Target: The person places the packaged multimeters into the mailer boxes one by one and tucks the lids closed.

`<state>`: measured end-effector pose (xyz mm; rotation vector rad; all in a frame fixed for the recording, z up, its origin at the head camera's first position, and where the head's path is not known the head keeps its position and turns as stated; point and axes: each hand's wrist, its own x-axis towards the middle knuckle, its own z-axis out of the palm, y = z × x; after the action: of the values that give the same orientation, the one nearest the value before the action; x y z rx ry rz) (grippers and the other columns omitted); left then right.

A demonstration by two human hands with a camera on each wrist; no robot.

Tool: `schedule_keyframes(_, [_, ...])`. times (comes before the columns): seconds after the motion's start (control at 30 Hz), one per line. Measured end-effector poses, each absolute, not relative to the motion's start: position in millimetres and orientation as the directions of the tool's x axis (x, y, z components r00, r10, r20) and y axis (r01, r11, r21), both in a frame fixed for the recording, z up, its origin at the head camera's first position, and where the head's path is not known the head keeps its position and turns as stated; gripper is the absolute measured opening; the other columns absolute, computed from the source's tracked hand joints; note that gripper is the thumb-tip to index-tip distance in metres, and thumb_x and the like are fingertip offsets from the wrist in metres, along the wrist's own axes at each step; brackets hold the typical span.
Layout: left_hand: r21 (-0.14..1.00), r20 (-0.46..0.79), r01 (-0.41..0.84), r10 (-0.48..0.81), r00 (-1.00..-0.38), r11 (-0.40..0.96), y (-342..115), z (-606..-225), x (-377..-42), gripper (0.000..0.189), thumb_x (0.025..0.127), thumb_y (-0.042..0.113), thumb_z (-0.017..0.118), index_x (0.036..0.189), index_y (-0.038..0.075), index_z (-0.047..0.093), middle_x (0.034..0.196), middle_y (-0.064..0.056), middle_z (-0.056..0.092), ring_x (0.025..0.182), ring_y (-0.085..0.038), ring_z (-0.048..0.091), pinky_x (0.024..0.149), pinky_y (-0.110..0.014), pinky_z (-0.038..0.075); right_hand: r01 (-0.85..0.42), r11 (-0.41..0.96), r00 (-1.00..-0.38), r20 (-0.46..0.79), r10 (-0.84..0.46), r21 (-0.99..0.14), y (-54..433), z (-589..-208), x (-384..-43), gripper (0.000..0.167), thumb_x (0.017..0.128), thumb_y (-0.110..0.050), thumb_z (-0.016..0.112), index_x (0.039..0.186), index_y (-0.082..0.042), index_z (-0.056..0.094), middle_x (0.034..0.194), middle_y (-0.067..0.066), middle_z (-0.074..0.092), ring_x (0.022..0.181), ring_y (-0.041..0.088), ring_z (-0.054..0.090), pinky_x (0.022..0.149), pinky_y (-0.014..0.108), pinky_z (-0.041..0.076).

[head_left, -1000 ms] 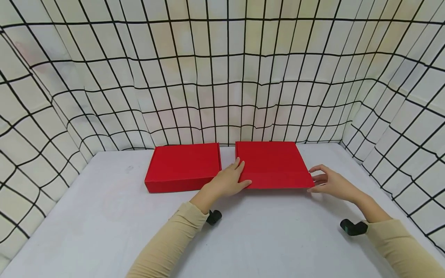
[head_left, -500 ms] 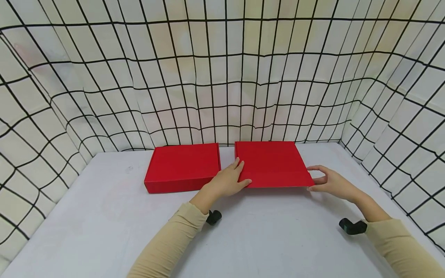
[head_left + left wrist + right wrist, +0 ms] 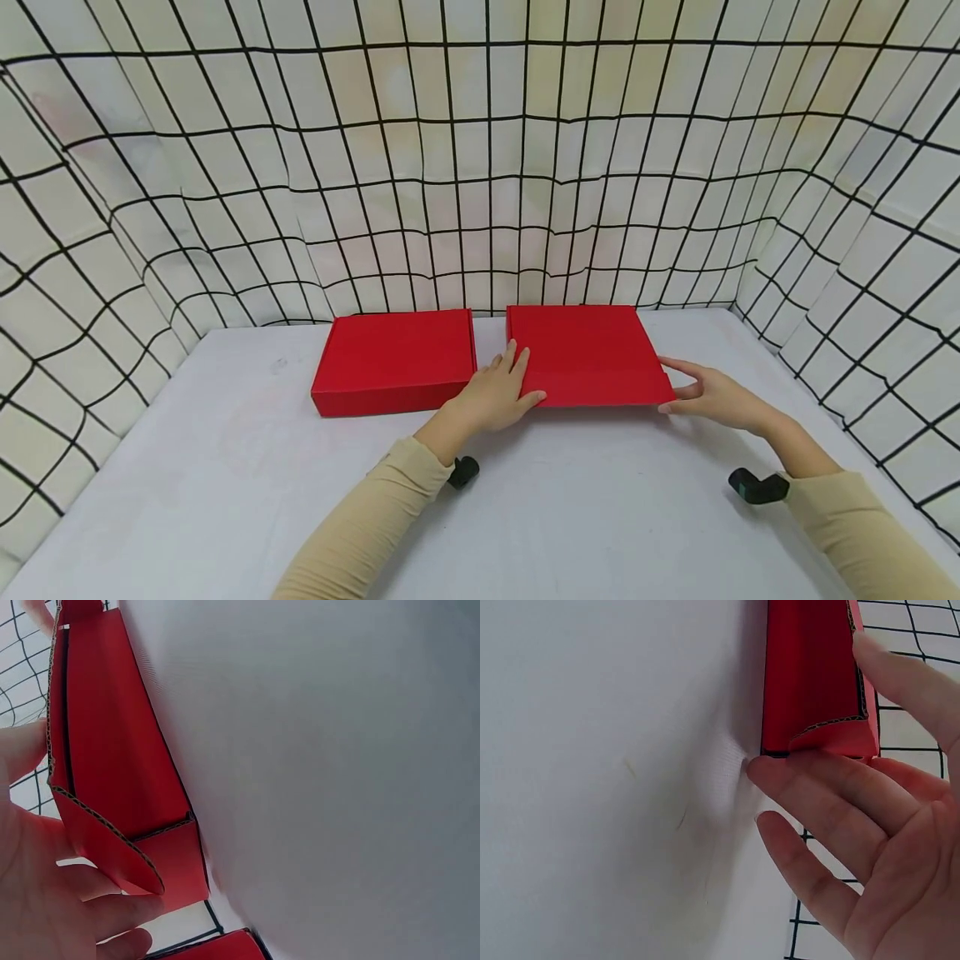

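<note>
The right-hand red cardboard box (image 3: 581, 346) has its lid slightly raised at the front. At its front left corner, my left hand (image 3: 491, 396) has its thumb on the lid's edge and its fingers along the side. My right hand (image 3: 716, 400) is at the front right corner, thumb at the lid's edge and fingers against the side. In the left wrist view a side flap (image 3: 109, 844) sticks out near the fingers, and the box's red front panel (image 3: 120, 727) shows below the lid. The right wrist view shows another curved flap (image 3: 832, 737) above the fingertips. The box's inside is hidden.
A second red box (image 3: 405, 354), closed, lies just to the left, close beside my left wrist. Both rest on a white-covered table (image 3: 570, 517). A white backdrop with a black grid (image 3: 465, 200) rises behind and at the sides. Black wrist cameras (image 3: 757, 486) sit under the sleeves.
My right hand has shifted slightly left along the box's corner, its fingers moving in closer to the side. My left hand has barely moved, and the left box has stayed put.
</note>
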<state>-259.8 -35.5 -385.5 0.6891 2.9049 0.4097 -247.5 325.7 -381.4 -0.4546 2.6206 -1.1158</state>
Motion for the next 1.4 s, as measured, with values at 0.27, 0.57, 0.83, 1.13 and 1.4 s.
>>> schedule_keyframes(0.27, [0.310,-0.051,0.409,0.445,-0.894,0.858,-35.0,-385.8,-260.8,0.081,0.101,0.040,0.062,0.163,0.005,0.022,0.169,-0.018,0.013,0.148,-0.044,0.032,0.117,-0.055,0.032,-0.239,0.699,-0.919,-0.075,-0.387,-0.674,324.9,-384.9,-252.9,0.085,0.095,-0.024,0.075,0.159,0.001,0.026,0.125,0.023,0.068,0.115,0.041,0.066,0.094,0.056,0.054])
schedule_keyframes(0.57, [0.364,-0.038,0.384,0.425,-0.904,0.849,-34.2,-383.5,-260.7,0.080,0.099,0.035,0.067,0.162,0.006,0.026,0.168,-0.018,0.019,0.147,-0.042,0.034,0.114,-0.058,0.035,-0.281,0.699,-0.897,-0.079,-0.435,-0.658,325.2,-386.0,-264.1,0.093,0.091,-0.023,0.079,0.162,-0.004,0.022,0.123,0.020,0.063,0.097,0.023,0.068,0.083,0.038,0.055])
schedule_keyframes(0.83, [0.479,0.059,0.343,0.360,-0.931,0.808,-40.1,-373.3,-256.4,0.066,0.097,0.023,0.070,0.155,0.005,0.044,0.155,-0.016,0.047,0.133,-0.031,0.055,0.102,-0.045,0.051,-0.279,0.695,-0.882,-0.108,-0.458,-0.663,326.5,-382.1,-269.7,0.092,0.091,-0.025,0.080,0.162,-0.005,0.024,0.123,0.017,0.062,0.100,0.023,0.069,0.087,0.041,0.054])
schedule_keyframes(1.13, [0.550,0.089,0.274,0.270,-0.959,0.789,-52.7,-360.7,-243.9,0.052,0.095,0.017,0.071,0.143,0.005,0.058,0.129,-0.015,0.066,0.042,-0.009,0.031,0.043,-0.020,0.034,-0.285,0.708,-0.885,-0.108,-0.454,-0.646,326.6,-381.6,-270.2,0.089,0.092,-0.028,0.078,0.161,-0.006,0.026,0.123,0.017,0.062,0.103,0.025,0.067,0.088,0.043,0.055])
schedule_keyframes(1.4, [0.557,-0.036,0.233,0.304,-0.952,0.797,-63.1,-364.0,-234.6,0.049,0.093,0.020,0.075,0.138,0.007,0.063,0.106,-0.011,0.072,0.070,-0.015,0.055,0.057,-0.025,0.046,-0.286,0.715,-0.891,-0.098,-0.443,-0.638,325.6,-383.5,-272.1,0.088,0.093,-0.030,0.077,0.161,-0.008,0.027,0.121,0.015,0.063,0.103,0.024,0.066,0.087,0.042,0.055])
